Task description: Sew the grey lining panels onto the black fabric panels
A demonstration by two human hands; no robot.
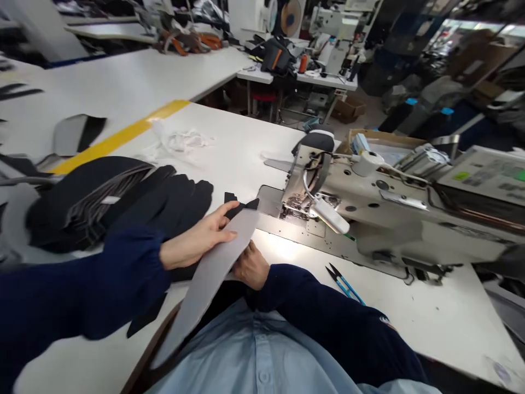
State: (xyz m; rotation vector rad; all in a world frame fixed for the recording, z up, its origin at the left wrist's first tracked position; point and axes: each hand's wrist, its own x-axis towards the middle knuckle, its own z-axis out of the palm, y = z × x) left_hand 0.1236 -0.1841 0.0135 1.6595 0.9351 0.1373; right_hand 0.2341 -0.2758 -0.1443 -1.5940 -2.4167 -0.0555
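A long grey fabric panel (217, 262) slants from my lap up toward the sewing machine (369, 197). My left hand (200, 238) pinches its upper left edge, thumb on top of the grey face. Under the panel's right edge, my right hand (252, 266) is curled with its fingers partly hidden behind the fabric; it appears to grip that edge. A small black fabric piece (251, 204) shows at the panel's top end, beyond my left fingertips. The machine's needle area lies a short way to the right of that end.
Stacked black fabric pieces (164, 205) lie to the left on the white table (229, 131). Blue-handled thread snips (344, 284) rest in front of the machine. A yellow tape strip (123, 137) crosses the table, near crumpled white material (184, 139). A cardboard box (383, 139) stands behind the machine.
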